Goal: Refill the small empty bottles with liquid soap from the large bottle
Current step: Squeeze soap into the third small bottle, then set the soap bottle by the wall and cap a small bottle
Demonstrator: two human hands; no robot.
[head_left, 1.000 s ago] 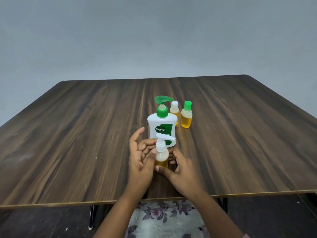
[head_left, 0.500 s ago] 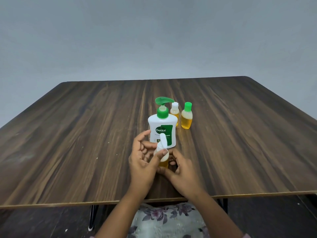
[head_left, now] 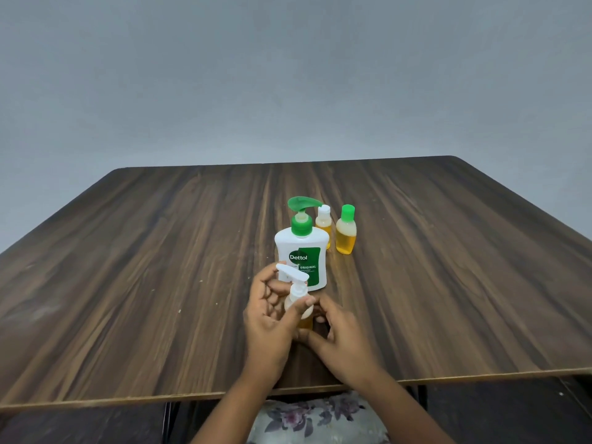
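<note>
White Dettol ORIGINAL bottle (head_left: pixel 301 251), left hand (head_left: pixel 269 325) and right hand (head_left: pixel 344 346) pinching small pump bottle (head_left: pixel 296 290)

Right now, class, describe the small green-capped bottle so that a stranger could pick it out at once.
On the wooden table, find the white Dettol pump bottle near the middle. Two small bottles of yellow liquid stand behind it to its right. The green-capped bottle is the rightmost; the white-capped bottle stands beside it.
</note>
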